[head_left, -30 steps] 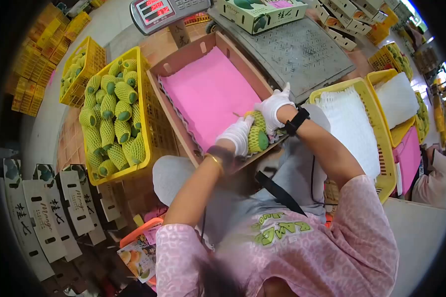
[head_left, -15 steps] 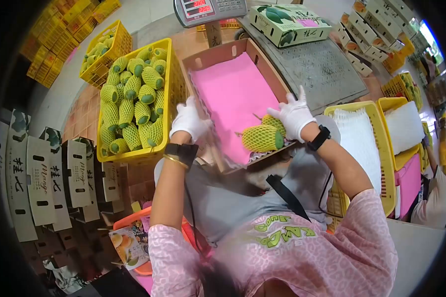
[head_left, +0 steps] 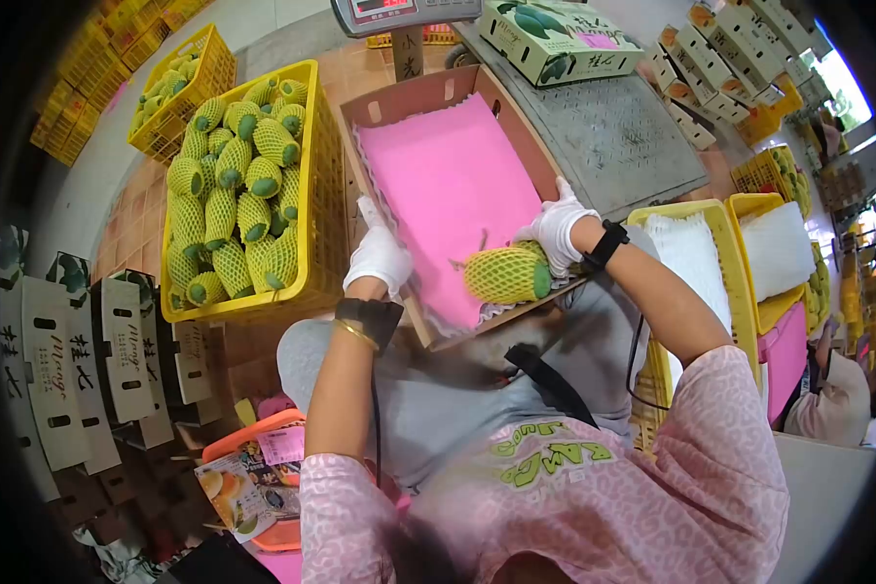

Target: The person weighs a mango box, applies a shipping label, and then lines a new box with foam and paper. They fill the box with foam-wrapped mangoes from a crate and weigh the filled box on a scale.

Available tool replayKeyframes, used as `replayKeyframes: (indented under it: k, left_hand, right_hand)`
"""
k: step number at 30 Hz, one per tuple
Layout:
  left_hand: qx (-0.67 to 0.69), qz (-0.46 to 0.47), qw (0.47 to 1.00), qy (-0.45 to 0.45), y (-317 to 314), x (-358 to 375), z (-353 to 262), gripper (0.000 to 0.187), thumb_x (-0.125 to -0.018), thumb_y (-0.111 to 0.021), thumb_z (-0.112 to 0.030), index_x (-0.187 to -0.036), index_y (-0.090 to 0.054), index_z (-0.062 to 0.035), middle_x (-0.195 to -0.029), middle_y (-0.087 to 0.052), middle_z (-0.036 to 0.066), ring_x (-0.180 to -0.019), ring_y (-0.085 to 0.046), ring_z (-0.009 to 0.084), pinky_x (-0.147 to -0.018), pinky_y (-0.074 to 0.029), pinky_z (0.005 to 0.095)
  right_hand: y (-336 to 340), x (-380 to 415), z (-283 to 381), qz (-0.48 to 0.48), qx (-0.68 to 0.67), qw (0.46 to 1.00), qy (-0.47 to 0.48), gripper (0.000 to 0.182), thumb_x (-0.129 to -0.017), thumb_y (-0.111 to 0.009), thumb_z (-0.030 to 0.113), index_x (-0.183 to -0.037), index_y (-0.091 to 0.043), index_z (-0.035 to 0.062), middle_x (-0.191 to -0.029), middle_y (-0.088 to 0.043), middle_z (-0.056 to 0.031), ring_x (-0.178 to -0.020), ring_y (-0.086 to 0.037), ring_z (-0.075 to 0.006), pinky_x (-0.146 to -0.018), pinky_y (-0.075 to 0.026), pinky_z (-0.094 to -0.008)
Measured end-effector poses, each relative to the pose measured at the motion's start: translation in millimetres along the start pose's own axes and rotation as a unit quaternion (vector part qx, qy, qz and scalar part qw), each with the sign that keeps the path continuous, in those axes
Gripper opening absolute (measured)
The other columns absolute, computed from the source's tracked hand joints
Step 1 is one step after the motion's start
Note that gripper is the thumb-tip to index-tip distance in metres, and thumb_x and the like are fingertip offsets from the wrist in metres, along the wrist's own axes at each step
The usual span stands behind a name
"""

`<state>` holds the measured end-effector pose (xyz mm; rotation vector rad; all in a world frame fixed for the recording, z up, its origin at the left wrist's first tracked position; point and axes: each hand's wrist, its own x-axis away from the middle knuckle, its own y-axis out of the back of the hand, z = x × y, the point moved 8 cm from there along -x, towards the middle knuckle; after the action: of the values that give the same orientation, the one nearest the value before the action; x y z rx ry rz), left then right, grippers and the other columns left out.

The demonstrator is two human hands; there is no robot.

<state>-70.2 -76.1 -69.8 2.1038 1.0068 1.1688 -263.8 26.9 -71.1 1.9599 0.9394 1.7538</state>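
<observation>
A cardboard box (head_left: 545,146) lined with a pink sheet (head_left: 448,175) lies in front of me, slightly turned. Its near right corner holds a mango (head_left: 501,275) in a yellow foam net, with another netted mango partly hidden behind it. My left hand (head_left: 378,255), in a white glove, grips the box's left wall, its fingers partly out of sight. On the right wall, my gloved right hand (head_left: 560,232) holds the rim, close beside the mangoes. Left of the box stands a yellow crate (head_left: 311,195) heaped with netted mangoes (head_left: 234,161).
A scale display (head_left: 399,12) stands beyond the box. To its right, a printed mango carton (head_left: 560,41) sits on a metal platform (head_left: 603,136). A yellow basket (head_left: 745,292) of white foam nets (head_left: 691,263) is at my right. Upright cartons (head_left: 54,360) line the left.
My fingers, spread apart at the box's sides before, are now closed on its walls. The box sits slightly differently against my lap. The camera view has shifted a little, and the scale reading differs.
</observation>
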Motion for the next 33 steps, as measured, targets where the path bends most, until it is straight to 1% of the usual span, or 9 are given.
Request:
replayKeyframes:
  k: [7, 9, 11, 13, 18, 21, 29, 31, 33]
  left_hand:
    - [-0.02, -0.002, 1.0, -0.001, 2.0, -1.5, -0.5, 0.087, -0.077, -0.051, -0.008, -0.138, 0.011, -0.0017, -0.104, -0.058, 0.026, -0.093, -0.06, 0.0354, -0.082, -0.048, 0.0395]
    - [-0.034, -0.013, 0.999, -0.003, 1.4, -1.6, -0.1, 0.087, -0.077, -0.052, -0.009, -0.138, 0.01, -0.0011, -0.104, -0.058, 0.024, -0.093, -0.06, 0.0349, -0.081, -0.048, 0.0396]
    - [-0.015, -0.011, 1.0, -0.002, 3.3, 1.2, -1.9, 0.086, -0.078, -0.052, -0.009, -0.138, 0.008, -0.0011, -0.104, -0.059, 0.024, -0.093, -0.059, 0.0346, -0.081, -0.048, 0.0394]
    - [-0.02, -0.014, 1.0, -0.011, 2.3, -0.4, -1.5, 0.085, -0.078, -0.052, -0.01, -0.138, 0.007, -0.0008, -0.103, -0.059, 0.024, -0.093, -0.059, 0.0345, -0.081, -0.048, 0.039]
    - [-0.024, -0.016, 1.0, -0.004, 2.3, 0.7, -0.6, 0.083, -0.078, -0.051, -0.01, -0.138, 0.006, 0.0005, -0.105, -0.058, 0.025, -0.097, -0.057, 0.0367, -0.086, -0.045, 0.0406]
    - [-0.008, -0.018, 1.0, -0.009, 2.8, 1.4, -1.5, 0.084, -0.077, -0.052, -0.009, -0.138, 0.005, 0.0009, -0.108, -0.056, 0.025, -0.098, -0.057, 0.0371, -0.086, -0.045, 0.0413]
    - [0.003, -0.027, 0.999, -0.021, 0.3, -6.8, 2.4, 0.085, -0.076, -0.051, -0.009, -0.139, 0.006, -0.0009, -0.109, -0.055, 0.027, -0.101, -0.055, 0.0379, -0.088, -0.043, 0.0404]
    - [0.002, -0.033, 0.999, -0.027, 0.2, -13.6, 6.3, 0.092, -0.076, -0.055, -0.011, -0.139, 0.012, -0.0062, -0.104, -0.056, 0.03, -0.096, -0.058, 0.038, -0.085, -0.044, 0.0404]
    - [0.019, -0.028, 0.999, -0.027, 0.3, -15.0, 8.1, 0.092, -0.077, -0.055, -0.013, -0.14, 0.011, -0.009, -0.104, -0.056, 0.029, -0.095, -0.058, 0.038, -0.085, -0.044, 0.0402]
  right_hand:
    - [7.4, 14.9, -14.8, -0.028, -0.071, 0.997, -0.007, 0.085, -0.054, -0.073, 0.029, -0.132, -0.038, 0.0251, -0.115, -0.058, -0.009, -0.117, -0.046, -0.0311, -0.099, -0.017, -0.0635]
    - [33.8, 25.7, -24.2, -0.177, -0.163, 0.971, -0.006, 0.064, -0.06, -0.067, 0.028, -0.121, -0.05, 0.0185, -0.106, -0.061, -0.0132, -0.101, -0.056, -0.0314, -0.089, -0.042, -0.0435]
    - [43.9, 30.0, -10.7, -0.281, -0.234, 0.931, -0.002, 0.051, -0.063, -0.065, 0.024, -0.112, -0.056, 0.0107, -0.096, -0.062, -0.0131, -0.091, -0.059, -0.0295, -0.08, -0.047, -0.0364]
    - [43.3, 23.9, 32.5, -0.228, -0.229, 0.944, 0.063, 0.049, -0.066, -0.066, 0.03, -0.109, -0.057, 0.0092, -0.098, -0.061, -0.0168, -0.094, -0.058, -0.0315, -0.082, -0.046, -0.0397]
    - [28.2, 1.5, 60.7, -0.125, -0.131, 0.982, 0.057, 0.063, -0.058, -0.071, 0.047, -0.109, -0.058, 0.0124, -0.093, -0.064, -0.0134, -0.088, -0.061, -0.0289, -0.079, -0.045, -0.0398]
    - [14.2, -7.6, 59.9, -0.109, -0.103, 0.985, 0.085, 0.066, -0.056, -0.07, 0.052, -0.11, -0.057, 0.0152, -0.092, -0.065, -0.0101, -0.089, -0.061, -0.0284, -0.094, -0.034, -0.0475]
    - [6.6, -6.8, 49.6, -0.099, -0.11, 0.987, 0.069, 0.082, -0.059, -0.066, 0.061, -0.125, -0.047, 0.0163, -0.114, -0.057, -0.0144, -0.114, -0.045, -0.0359, -0.099, -0.014, -0.0653]
    - [17.9, 14.8, 28.4, -0.271, -0.176, 0.943, 0.074, 0.077, -0.064, -0.064, 0.059, -0.124, -0.048, 0.0131, -0.113, -0.057, -0.0152, -0.113, -0.046, -0.0353, -0.101, -0.022, -0.0573]
    - [32.8, 51.2, -15.0, -0.365, -0.319, 0.873, 0.05, 0.063, -0.071, -0.065, 0.045, -0.116, -0.053, 0.0021, -0.113, -0.056, -0.0185, -0.107, -0.051, -0.0333, -0.092, -0.041, -0.0355]
